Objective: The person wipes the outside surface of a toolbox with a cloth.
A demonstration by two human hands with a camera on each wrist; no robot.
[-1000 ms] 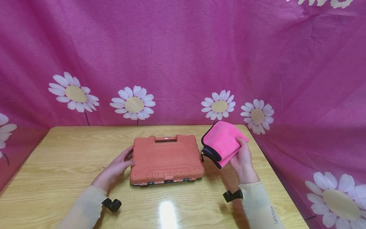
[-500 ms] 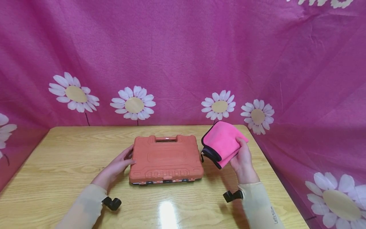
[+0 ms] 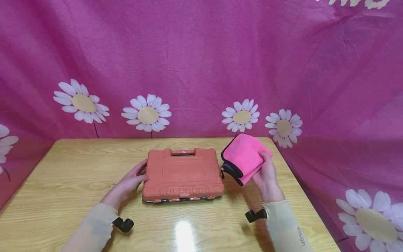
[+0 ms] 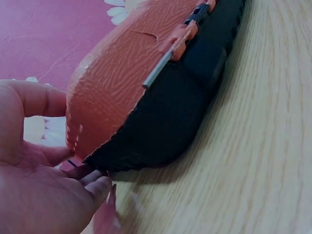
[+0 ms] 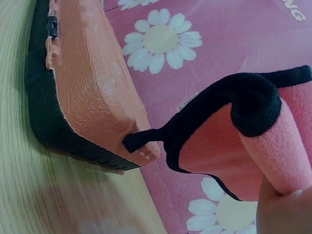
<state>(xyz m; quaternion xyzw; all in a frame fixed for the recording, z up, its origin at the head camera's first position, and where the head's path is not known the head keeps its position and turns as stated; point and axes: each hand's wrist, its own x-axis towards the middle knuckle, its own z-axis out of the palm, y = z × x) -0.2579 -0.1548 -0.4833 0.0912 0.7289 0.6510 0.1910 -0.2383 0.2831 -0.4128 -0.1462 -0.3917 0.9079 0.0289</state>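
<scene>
Toward the far right corner of the table [image 3: 78, 182], my right hand [image 3: 267, 176] pinched the pink cloth [image 3: 245, 154] — my left hand [image 3: 130, 180] gripped the orange case [image 3: 183, 171] — a steady, even hold seemed best.

Item one, before you: moulded plastic tool case [image 3: 183, 173], orange-red upper shell over a black base, closed, lower centre of the head view; handle [image 3: 182, 152] toward the top of the frame, hinge with metal pin along the bottom edge.

Item two, held raised by you: pink cloth [image 3: 244, 154], black edging, folded, tilted, right of centre; its black loop [image 3: 223, 173] hangs at lower left, near the case's right side.
</scene>
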